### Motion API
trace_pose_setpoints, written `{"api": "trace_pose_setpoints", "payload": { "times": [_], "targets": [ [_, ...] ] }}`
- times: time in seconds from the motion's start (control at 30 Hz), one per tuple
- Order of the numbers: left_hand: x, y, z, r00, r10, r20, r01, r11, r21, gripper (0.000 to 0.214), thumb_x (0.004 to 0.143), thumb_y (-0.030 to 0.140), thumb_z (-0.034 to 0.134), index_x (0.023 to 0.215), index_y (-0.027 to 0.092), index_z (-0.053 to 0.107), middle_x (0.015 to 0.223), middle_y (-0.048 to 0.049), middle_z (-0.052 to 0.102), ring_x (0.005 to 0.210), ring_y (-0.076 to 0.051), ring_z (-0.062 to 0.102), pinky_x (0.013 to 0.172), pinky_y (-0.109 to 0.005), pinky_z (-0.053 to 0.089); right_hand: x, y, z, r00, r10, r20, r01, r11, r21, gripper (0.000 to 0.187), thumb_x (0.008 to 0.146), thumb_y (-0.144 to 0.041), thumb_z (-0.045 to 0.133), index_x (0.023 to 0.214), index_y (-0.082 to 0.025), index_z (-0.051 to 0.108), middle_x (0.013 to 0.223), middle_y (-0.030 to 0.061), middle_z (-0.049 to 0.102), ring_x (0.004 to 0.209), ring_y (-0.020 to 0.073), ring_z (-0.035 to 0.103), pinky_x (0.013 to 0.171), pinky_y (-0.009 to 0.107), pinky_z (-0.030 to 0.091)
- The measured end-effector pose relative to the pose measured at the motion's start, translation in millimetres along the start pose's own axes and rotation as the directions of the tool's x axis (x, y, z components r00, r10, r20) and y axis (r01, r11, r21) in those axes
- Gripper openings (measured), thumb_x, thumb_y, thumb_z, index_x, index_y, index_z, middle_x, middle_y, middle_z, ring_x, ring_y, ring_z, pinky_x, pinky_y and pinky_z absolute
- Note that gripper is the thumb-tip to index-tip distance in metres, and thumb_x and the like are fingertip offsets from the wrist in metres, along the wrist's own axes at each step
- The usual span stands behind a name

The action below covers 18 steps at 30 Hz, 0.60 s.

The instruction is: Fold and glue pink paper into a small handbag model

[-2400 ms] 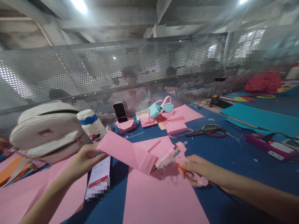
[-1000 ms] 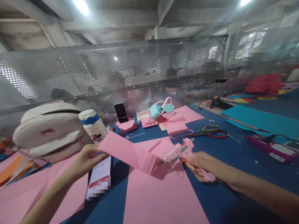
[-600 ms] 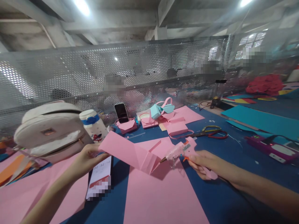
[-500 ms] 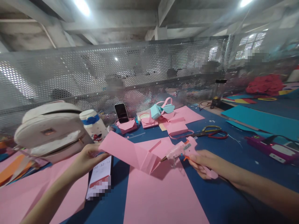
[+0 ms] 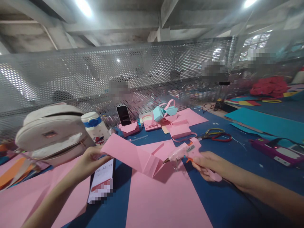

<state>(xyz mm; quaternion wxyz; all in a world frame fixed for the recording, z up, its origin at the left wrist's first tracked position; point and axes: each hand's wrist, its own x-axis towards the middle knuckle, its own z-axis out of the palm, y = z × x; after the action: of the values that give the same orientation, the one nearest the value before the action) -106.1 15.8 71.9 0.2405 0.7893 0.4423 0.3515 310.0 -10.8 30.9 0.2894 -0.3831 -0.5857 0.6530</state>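
My left hand (image 5: 89, 160) pinches the left end of a folded pink paper piece (image 5: 133, 156) and holds it up above the blue table (image 5: 228, 155). My right hand (image 5: 209, 164) grips a pink glue gun (image 5: 187, 152) by its handle. The gun's nozzle points left and sits just at the paper's right folded corner. A large pink sheet (image 5: 163, 202) lies flat beneath both.
A phone with a timer (image 5: 102, 182) lies under my left hand. A white bag (image 5: 51, 133) and a bottle (image 5: 95, 128) stand at the left. Further back are a propped phone (image 5: 123, 115), finished pink and teal paper pieces (image 5: 166, 118), scissors (image 5: 215, 134) and a perforated metal screen (image 5: 133, 76).
The glue gun has drawn back to the right, from touching the fold to just beside its corner. My left hand and the paper have stayed almost still.
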Motion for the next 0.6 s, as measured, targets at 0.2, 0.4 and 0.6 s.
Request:
{"api": "trace_pose_setpoints", "payload": {
  "times": [0.2, 0.4, 0.6],
  "targets": [
    [0.5, 0.7, 0.8, 1.0, -0.015, -0.007, 0.015, 1.0, 0.003, 0.017, 0.076, 0.03, 0.075, 0.091, 0.024, 0.082, 0.086, -0.0039, 0.08, 0.08, -0.024, 0.072, 0.071, -0.024, 0.054, -1.2, -1.7, 5.2, 1.0, -0.006, -0.015, 0.004, 0.995, -0.098, 0.055, 0.081, -0.069, 0.06, 0.065, -0.018, 0.046, 0.051, -0.0075, 0.037, 0.045, 0.0062, 0.036, 0.043, 0.021, 0.021],
    [1.7, 2.6, 1.0, 0.999, -0.04, -0.002, 0.04, 0.999, 0.009, 0.02, 0.077, 0.035, 0.075, 0.09, 0.021, 0.082, 0.087, -0.0071, 0.08, 0.083, -0.027, 0.071, 0.072, -0.028, 0.056, -0.7, -1.0, 9.4, 1.0, 0.002, 0.011, 0.001, 0.968, -0.251, 0.06, 0.082, -0.074, 0.053, 0.061, -0.019, 0.044, 0.05, -0.006, 0.04, 0.046, 0.0062, 0.033, 0.044, 0.022, 0.021],
    [1.9, 6.9, 2.3, 0.999, -0.05, -0.004, 0.05, 0.999, 0.006, 0.022, 0.075, 0.039, 0.077, 0.088, 0.022, 0.083, 0.086, -0.0074, 0.08, 0.083, -0.028, 0.071, 0.074, -0.03, 0.056, 1.4, -7.9, 17.0, 1.0, 0.011, 0.017, -0.006, 0.964, -0.267, 0.062, 0.075, -0.08, 0.055, 0.064, -0.019, 0.045, 0.053, -0.0051, 0.042, 0.045, 0.0064, 0.034, 0.042, 0.022, 0.021]
  ]
}}
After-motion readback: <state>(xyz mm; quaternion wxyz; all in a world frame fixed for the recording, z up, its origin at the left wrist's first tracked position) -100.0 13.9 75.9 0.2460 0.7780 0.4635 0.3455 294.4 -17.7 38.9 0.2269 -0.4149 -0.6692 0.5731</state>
